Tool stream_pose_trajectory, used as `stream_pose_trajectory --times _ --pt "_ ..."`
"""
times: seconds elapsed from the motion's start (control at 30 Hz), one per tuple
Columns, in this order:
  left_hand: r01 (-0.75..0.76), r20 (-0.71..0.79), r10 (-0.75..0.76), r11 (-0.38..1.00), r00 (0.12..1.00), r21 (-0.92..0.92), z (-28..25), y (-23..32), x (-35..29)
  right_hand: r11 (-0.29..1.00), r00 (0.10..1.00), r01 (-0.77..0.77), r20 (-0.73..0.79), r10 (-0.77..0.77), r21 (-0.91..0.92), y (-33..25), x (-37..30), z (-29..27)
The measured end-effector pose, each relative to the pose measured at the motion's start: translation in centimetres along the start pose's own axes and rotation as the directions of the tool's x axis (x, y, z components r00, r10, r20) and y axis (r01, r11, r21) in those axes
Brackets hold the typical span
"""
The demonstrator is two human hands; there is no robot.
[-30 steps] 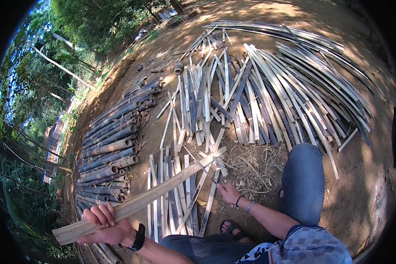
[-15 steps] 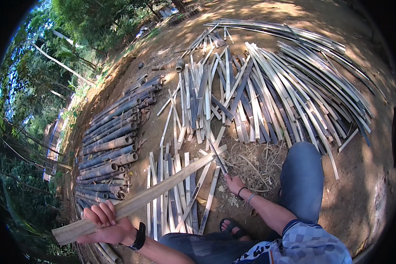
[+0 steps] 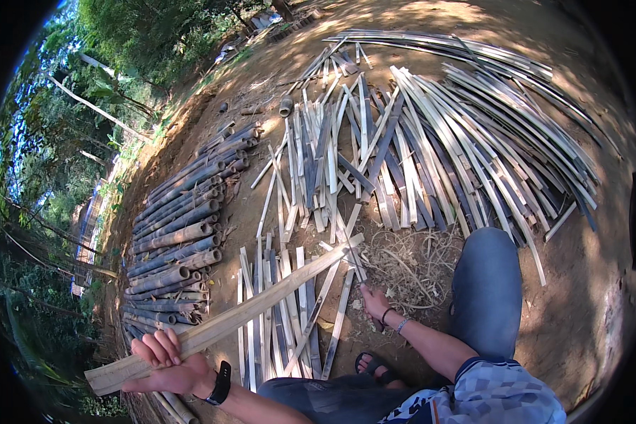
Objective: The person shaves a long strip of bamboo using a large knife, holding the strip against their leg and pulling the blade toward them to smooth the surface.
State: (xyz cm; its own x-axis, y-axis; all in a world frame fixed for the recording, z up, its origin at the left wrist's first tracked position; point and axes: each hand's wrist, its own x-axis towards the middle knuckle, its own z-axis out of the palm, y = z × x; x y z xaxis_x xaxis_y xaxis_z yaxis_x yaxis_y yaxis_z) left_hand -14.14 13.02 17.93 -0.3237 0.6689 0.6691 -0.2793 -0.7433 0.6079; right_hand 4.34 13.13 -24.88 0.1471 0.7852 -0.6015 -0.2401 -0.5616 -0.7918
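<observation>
My left hand (image 3: 164, 362) is closed round the near end of a long, pale split bamboo strip (image 3: 261, 300), which slants up and to the right. A knife (image 3: 355, 261) with a long thin dark blade is gripped in my right hand (image 3: 374, 302). Its blade meets the strip close to the far end, and part of it is hard to make out against the pieces behind. Thin curly bamboo shavings (image 3: 413, 265) lie on the ground just beyond my right hand. Below the held strip, shorter split pieces (image 3: 265, 353) are spread on the soil.
Dark bamboo poles (image 3: 169, 240) are stacked at the left. Large heaps of split strips (image 3: 431, 155) fan out ahead and to the right. My bent knee (image 3: 489, 283) rises at the right, and my sandalled foot (image 3: 374, 369) rests on the dirt. Trees stand at the far left.
My right hand and the knife have shifted very slightly, and the blade sits at a somewhat different angle against the strip. My left hand keeps its hold with little movement.
</observation>
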Motion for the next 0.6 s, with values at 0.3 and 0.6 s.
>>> stream_pose_trajectory --times 0.3,0.6 --pt "0.005 -0.019 -0.006 1.0 1.0 -0.029 -3.7 -0.3 0.9 0.988 0.985 0.137 0.115 -0.129 -0.068 -1.7 -0.6 0.9" --pt "-0.005 -0.002 0.005 0.998 1.0 -0.056 -4.3 0.1 0.2 0.899 0.914 0.388 0.21 -0.348 -0.201 -5.0 -7.2 3.3"
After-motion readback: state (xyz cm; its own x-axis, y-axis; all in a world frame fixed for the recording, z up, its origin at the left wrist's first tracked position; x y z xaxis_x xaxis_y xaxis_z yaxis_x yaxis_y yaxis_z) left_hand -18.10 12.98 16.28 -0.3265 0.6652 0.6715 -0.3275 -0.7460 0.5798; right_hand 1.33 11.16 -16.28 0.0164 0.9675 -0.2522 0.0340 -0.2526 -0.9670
